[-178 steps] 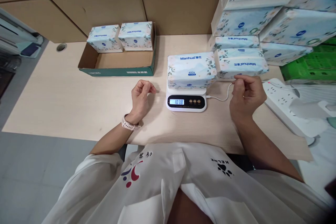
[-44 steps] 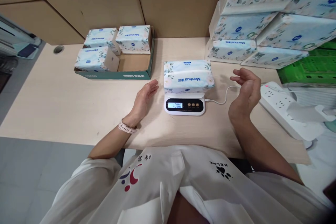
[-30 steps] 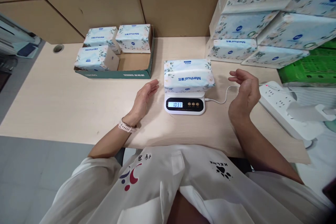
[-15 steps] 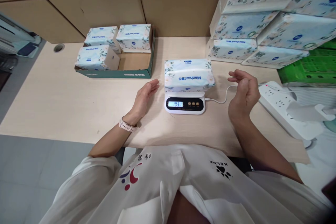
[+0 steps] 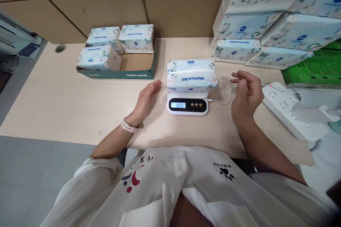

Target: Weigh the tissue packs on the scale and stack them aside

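"On the scale (image 5: 188,105), what is different?"
"The display (image 5: 178,105), at 100.0 a moment ago, now holds at 103.1 under a pack (image 5: 191,77) lying on top. Over in the tray (image 5: 114,74), a third pack (image 5: 93,57) has joined the two behind it."
"Meaning what?"
"The weighing looks settled, so that figure can probably be trusted."
"And the hands?"
"Both hold nothing. Beside the scale, the left hand (image 5: 147,100) has its fingers nearly straight and close together; the right hand (image 5: 247,96), apart from the pack, has its fingers loosely curled."
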{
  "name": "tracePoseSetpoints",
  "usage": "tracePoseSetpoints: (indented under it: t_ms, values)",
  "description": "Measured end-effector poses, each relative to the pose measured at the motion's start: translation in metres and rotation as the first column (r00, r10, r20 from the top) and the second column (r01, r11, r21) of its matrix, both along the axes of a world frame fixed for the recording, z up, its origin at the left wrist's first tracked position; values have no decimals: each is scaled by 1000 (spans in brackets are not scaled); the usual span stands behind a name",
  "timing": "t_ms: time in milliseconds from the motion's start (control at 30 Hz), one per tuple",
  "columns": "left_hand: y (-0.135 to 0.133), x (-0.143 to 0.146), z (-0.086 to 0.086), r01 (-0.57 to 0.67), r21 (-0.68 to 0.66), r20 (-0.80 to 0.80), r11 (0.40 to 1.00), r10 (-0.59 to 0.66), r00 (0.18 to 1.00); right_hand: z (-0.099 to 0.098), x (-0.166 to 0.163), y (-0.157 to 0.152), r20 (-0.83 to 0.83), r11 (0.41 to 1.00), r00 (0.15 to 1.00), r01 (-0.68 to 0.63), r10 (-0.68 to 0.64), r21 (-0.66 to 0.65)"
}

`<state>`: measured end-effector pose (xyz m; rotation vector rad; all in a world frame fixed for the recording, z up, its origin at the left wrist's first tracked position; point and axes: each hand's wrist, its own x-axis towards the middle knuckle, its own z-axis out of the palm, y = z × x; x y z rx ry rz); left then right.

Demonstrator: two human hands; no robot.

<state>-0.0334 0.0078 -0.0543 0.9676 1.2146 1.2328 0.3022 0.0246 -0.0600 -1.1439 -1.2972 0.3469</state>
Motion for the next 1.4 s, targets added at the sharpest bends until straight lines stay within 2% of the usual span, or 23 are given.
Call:
tracePoseSetpoints:
  t_ms: [433, 633, 1133, 1400]
  values:
    - [1, -1, 1, 11, 4, 20, 1000, -11, 1000, 1, -1, -1, 97, 998, 994, 48, -45, -30]
    - [1, -1, 5, 26, 1, 16, 1000, -26, 1000, 1, -1, 0, 89, 999, 995, 41, -40, -14]
    - [-1, 1, 13, 36, -15, -5, 999, -36, 999, 3, -9, -5, 40, 995, 999, 29, -25, -99]
    - [-4, 5, 22, 84, -30, -17, 996, -84, 996, 12, -11, -10, 131, 994, 991, 29, -15, -103]
